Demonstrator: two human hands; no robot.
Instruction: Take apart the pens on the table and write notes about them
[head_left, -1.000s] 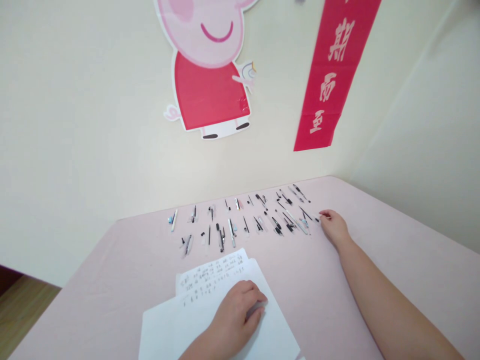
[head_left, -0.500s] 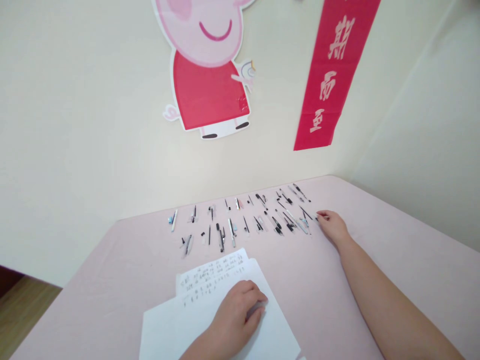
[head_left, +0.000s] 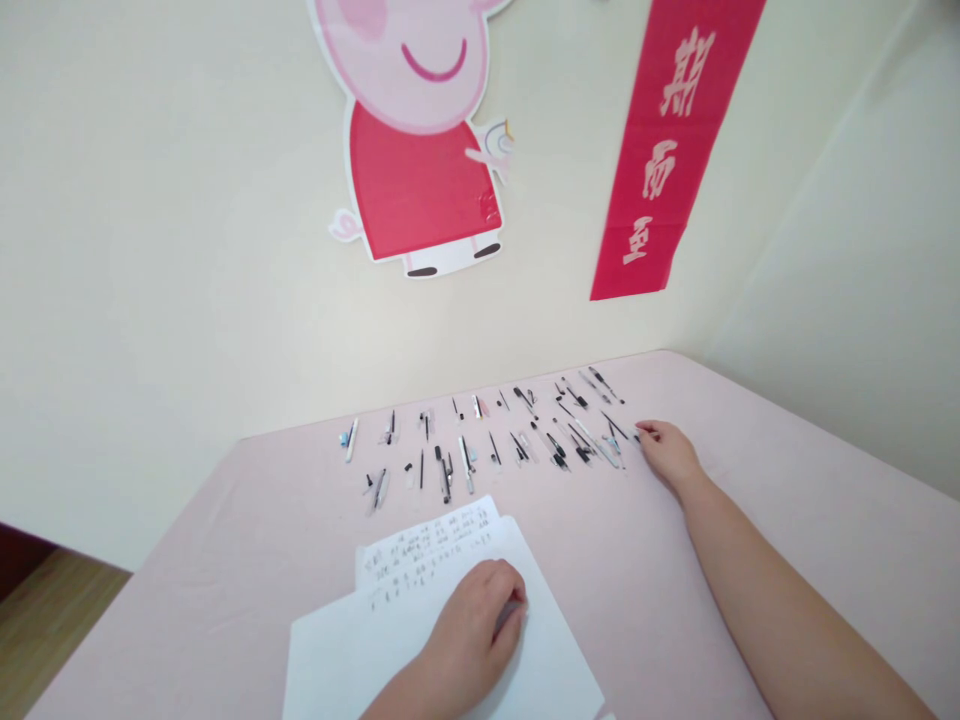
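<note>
Resting on flat white paper sheets [head_left: 337,655] with dark handwriting near their far edge, the left hand [head_left: 474,625] is loosely curled, thumb close to fingers; contents cannot be told. Right hand [head_left: 669,455]: fingertips drawn narrow, at the right end of slim black, white and clear pen parts [head_left: 445,476]; grip on any piece cannot be told. Parts lie in two rough rows across the pale pink desk [head_left: 202,560], beyond the sheets.

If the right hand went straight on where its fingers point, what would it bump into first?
Probably the pen parts lying just left of the right hand; exactly which piece comes first is hard to tell from this angle.
</note>
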